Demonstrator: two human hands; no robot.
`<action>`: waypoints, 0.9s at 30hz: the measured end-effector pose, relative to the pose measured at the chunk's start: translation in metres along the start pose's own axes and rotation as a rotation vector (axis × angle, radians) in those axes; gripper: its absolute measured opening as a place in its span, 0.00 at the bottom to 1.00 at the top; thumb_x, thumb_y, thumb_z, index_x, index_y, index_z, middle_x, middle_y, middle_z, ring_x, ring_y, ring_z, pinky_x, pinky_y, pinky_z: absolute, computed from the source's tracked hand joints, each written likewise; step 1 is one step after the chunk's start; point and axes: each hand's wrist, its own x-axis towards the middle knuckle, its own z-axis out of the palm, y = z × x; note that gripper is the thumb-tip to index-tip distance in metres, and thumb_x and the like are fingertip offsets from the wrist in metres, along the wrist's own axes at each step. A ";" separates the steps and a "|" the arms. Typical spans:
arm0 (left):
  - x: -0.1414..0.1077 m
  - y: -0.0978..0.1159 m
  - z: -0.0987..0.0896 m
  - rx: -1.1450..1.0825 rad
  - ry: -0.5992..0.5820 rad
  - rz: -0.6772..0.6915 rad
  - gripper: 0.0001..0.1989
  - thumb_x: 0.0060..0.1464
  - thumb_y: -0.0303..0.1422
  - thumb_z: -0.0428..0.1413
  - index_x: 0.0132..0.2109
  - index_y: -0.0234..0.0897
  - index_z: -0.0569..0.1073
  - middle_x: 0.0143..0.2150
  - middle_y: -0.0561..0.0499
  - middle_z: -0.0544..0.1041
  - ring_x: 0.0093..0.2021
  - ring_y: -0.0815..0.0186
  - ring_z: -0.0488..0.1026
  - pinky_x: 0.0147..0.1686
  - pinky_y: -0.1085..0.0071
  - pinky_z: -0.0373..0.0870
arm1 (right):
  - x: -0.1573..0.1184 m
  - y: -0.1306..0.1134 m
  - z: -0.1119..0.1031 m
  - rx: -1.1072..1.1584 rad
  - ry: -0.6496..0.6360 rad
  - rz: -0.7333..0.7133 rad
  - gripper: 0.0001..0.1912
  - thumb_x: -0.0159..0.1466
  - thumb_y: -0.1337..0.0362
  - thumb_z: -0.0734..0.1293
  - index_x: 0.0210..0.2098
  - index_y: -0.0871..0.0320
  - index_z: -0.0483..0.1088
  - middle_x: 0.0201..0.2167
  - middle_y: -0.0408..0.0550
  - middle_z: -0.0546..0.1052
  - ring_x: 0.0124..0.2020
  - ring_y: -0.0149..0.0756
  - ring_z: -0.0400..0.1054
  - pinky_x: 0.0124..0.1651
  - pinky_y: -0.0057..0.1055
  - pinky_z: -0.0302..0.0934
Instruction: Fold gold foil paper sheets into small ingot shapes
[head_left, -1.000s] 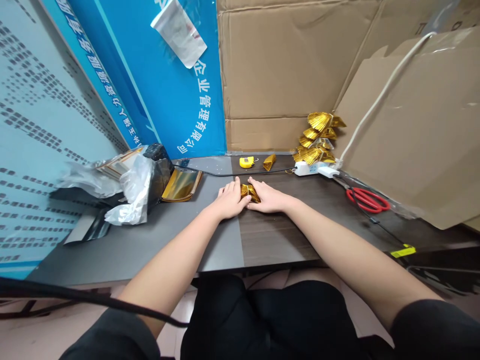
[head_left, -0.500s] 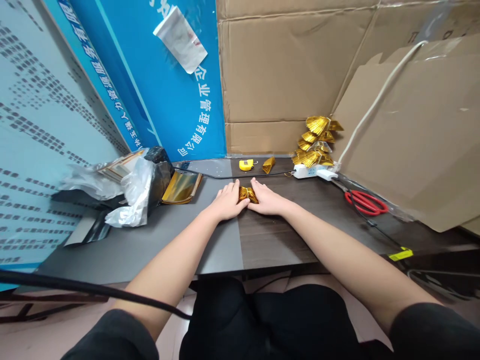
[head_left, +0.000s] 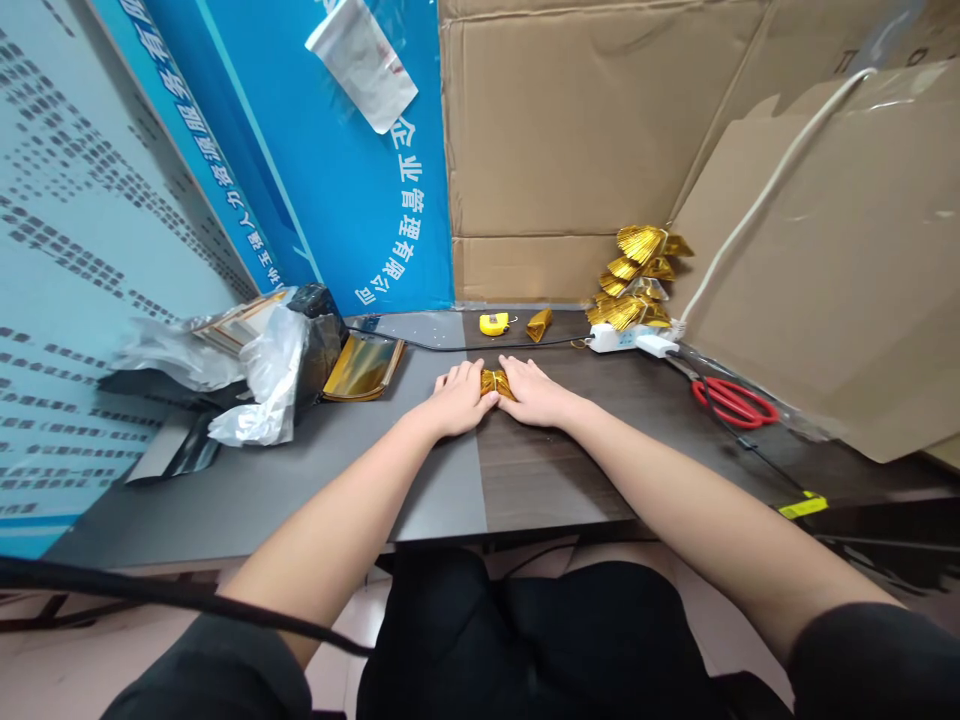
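Observation:
A bundle of pleated gold foil paper (head_left: pixel 495 382), tied round its middle with a thin band, lies on the table between my hands. My left hand (head_left: pixel 459 398) grips its left end, thumb at the near side and fingers over the far side. On the right end, my right hand (head_left: pixel 534 392) holds it the same way. Both palms hide the ends of the bundle, while its tied middle shows between the thumbs. Beyond the hands lie a yellow tape measure (head_left: pixel 494 323) and a small folded gold piece (head_left: pixel 538 325).
Fanned gold foil pieces (head_left: pixel 634 285) are stacked by a white power strip (head_left: pixel 611 338) at the back right. Red-handled scissors (head_left: pixel 735 402) lie further right. Gold sheets (head_left: pixel 363 368) and crumpled plastic bags (head_left: pixel 271 372) sit at left. A black cable (head_left: pixel 450 348) crosses the back.
Both hands stay on the gold bundle, with slightly more of its pleated middle showing between them. The whole view has shifted a little.

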 end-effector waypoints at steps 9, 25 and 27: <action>-0.004 0.002 -0.004 0.001 0.010 -0.026 0.35 0.65 0.48 0.40 0.71 0.32 0.53 0.68 0.32 0.61 0.70 0.46 0.59 0.66 0.47 0.61 | 0.001 0.005 -0.002 0.006 0.038 -0.068 0.32 0.71 0.48 0.58 0.65 0.66 0.59 0.69 0.71 0.61 0.71 0.59 0.55 0.71 0.58 0.50; 0.000 0.002 -0.001 0.007 -0.006 0.007 0.24 0.66 0.45 0.41 0.62 0.37 0.61 0.69 0.38 0.62 0.70 0.53 0.59 0.68 0.51 0.60 | 0.005 0.011 -0.001 -0.002 -0.009 -0.101 0.33 0.71 0.51 0.59 0.67 0.68 0.56 0.70 0.71 0.58 0.72 0.60 0.51 0.71 0.58 0.47; -0.002 0.003 -0.003 0.029 0.009 0.008 0.22 0.67 0.45 0.40 0.58 0.37 0.63 0.64 0.39 0.66 0.66 0.52 0.64 0.65 0.51 0.63 | 0.003 0.010 -0.006 -0.002 0.009 -0.109 0.30 0.70 0.53 0.61 0.63 0.68 0.60 0.66 0.71 0.63 0.68 0.59 0.57 0.67 0.55 0.53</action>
